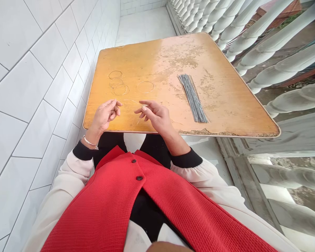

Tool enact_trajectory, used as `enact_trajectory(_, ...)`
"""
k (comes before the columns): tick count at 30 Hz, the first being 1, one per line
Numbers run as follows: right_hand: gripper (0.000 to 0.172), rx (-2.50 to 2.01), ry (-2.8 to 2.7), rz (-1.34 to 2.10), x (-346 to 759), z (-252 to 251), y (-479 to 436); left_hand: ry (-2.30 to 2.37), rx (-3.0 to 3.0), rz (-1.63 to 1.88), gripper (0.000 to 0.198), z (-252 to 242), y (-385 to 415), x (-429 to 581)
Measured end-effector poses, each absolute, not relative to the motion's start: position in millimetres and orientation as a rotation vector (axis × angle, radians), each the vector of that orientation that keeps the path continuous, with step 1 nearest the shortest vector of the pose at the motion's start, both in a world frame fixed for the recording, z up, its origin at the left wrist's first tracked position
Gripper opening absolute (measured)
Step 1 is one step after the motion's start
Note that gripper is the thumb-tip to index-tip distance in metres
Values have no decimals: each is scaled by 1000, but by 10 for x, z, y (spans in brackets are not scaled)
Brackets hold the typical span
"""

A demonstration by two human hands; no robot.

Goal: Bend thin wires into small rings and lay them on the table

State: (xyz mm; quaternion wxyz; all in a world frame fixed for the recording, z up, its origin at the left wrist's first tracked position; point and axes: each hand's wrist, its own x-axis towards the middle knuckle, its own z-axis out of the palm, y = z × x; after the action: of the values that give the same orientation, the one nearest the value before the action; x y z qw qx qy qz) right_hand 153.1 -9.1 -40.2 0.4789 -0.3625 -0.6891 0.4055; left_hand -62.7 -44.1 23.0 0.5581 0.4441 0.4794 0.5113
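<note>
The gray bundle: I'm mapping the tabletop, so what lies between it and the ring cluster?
In the head view, one separate ring lies between the gray bundle and the ring cluster, nearer the cluster.

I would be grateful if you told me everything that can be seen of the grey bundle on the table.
The grey bundle is many thin, straight strands, apparently metal wire, gathered roughly parallel, with uneven ends and a few browner strands along its right side. No tie shows. It lies slanted on the table, right of the right hand, its far end leaning left; no hand touches it.
</note>
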Motion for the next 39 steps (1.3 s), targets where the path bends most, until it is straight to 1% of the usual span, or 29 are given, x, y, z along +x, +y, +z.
enact_trajectory(2,34,-985,-1745,832,1491,-372,-84,1087,1021,1222,32,186,-447,-568)
enact_trajectory(4,29,-1032,-1735,782,1444,-346,-81,1054,976,1255,32,126,-441,-503)
enact_trajectory(6,27,-1044,-1616,931,1382,-332,-88,1026,916,1312,30,72,-429,-434)
enact_trajectory(9,29,-946,-1347,1216,1267,-336,-109,973,831,1416,28,28,-407,-324)
enact_trajectory(12,34,-817,-1139,1341,1159,-359,-127,949,758,1513,31,9,-371,-229)
enact_trajectory(15,35,-804,-1066,1375,1107,-368,-134,917,718,1562,33,-23,-326,-187)
enact_trajectory(19,28,-862,-1095,1356,1130,-330,-139,904,758,1575,32,-94,-273,-223)
enact_trajectory(25,19,-849,-1010,1507,1162,-292,-166,982,860,1544,27,-148,-244,-260)
enact_trajectory(28,16,-850,-994,1538,1141,-302,-177,997,818,1578,29,-116,-268,-197)
enact_trajectory(32,12,-830,-947,1567,1110,-304,-163,917,701,1637,27,-57,-314,-81)
enact_trajectory(39,5,-821,-911,1601,1122,-345,-140,971,765,1522,29,-29,-319,-119)
